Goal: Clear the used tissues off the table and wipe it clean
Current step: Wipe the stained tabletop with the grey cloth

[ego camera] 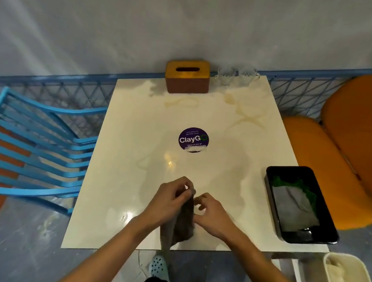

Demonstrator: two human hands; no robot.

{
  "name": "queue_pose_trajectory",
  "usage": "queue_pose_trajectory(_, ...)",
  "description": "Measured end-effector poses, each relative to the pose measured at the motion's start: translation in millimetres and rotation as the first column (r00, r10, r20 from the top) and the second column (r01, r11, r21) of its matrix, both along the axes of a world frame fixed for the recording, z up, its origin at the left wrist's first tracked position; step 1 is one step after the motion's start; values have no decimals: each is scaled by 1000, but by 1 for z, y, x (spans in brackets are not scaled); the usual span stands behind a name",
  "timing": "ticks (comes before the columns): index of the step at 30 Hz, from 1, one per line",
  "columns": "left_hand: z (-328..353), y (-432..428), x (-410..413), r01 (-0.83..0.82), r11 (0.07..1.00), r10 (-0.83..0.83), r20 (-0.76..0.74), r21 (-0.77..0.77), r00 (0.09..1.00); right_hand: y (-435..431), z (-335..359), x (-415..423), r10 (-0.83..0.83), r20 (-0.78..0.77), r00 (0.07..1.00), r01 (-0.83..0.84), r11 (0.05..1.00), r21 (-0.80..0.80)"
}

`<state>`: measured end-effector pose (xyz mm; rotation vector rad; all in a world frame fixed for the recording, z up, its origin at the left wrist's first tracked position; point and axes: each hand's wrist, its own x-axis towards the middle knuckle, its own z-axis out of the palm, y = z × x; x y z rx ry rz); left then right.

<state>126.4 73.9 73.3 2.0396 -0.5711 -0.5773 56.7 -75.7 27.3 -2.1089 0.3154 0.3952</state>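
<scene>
Over the near edge of the glossy white square table (pixel 126 180) | dark grey-brown cloth (pixel 183 222) hangs bunched | left grip (pixel 169 198) pinches its top, right grip (pixel 211 213) pinches its side, likely folding it to wipe.

A glossy, smooth cream table (pixel 122 203) threw back the light around dull, streaky smears, under a soft, matt grey-brown cloth (pixel 183 222). Nearby stood a shiny black plastic tray (pixel 296 237), clear glass cups (pixel 235 76), a wood-look tissue box (pixel 187 78) and a blue-painted metal chair (pixel 15 191).
</scene>
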Motion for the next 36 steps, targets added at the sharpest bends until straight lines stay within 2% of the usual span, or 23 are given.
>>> queue_pose_trajectory(2,12,4,4,3,1000,-3,-4,-2,1000,0,6,4,-61,65,996,63,997,-41)
queue_pose_trajectory(5,25,26,15,-24,1000,24,-10,18,1000,-10,17,13,-133,69,989,128,989,70)
queue_pose_trajectory(9,27,68,27,-25,995,38,-142,94,989,-29,32,16,74,4,997,-73,973,217)
queue_pose_trajectory(12,21,79,43,74,982,-40,-195,171,980,-35,36,34,162,-41,986,-148,959,241)
queue_pose_trajectory(15,0,78,73,48,977,-18,-146,206,989,-37,18,71,113,-34,993,-106,982,157)
queue_pose_trajectory(19,-41,74,101,-37,954,39,1,298,999,-36,-11,100,89,-44,995,-92,993,-67)
queue_pose_trajectory(23,-67,88,95,-64,935,18,135,348,991,-23,-20,82,66,-24,998,-69,989,-128)
queue_pose_trajectory(25,-78,104,75,67,902,-141,143,427,980,-16,-30,51,204,-52,978,-211,954,-213)
queue_pose_trajectory(26,-84,111,63,177,857,-257,103,485,961,-12,-35,34,295,-100,950,-311,916,-255)
queue_pose_trajectory(28,-92,123,42,320,768,-387,4,554,922,-9,-44,8,378,-217,900,-421,882,-213)
queue_pose_trajectory(30,-97,131,36,248,808,-280,-23,535,960,-11,-49,0,287,-251,925,-326,936,-133)
queue_pose_trajectory(31,-101,134,39,150,854,-185,22,497,982,-14,-54,2,171,-204,964,-205,966,-158)
queue_pose_trajectory(33,-113,136,53,-26,901,-37,137,433,990,-21,-66,13,-33,-75,997,11,959,-284)
queue_pose_trajectory(34,-116,134,62,-70,893,-9,173,444,985,-22,-71,18,-74,-66,995,48,942,-333)
queue_pose_trajectory(36,-123,125,76,-31,844,-72,169,535,983,-19,-81,29,-30,-138,990,-33,899,-438)
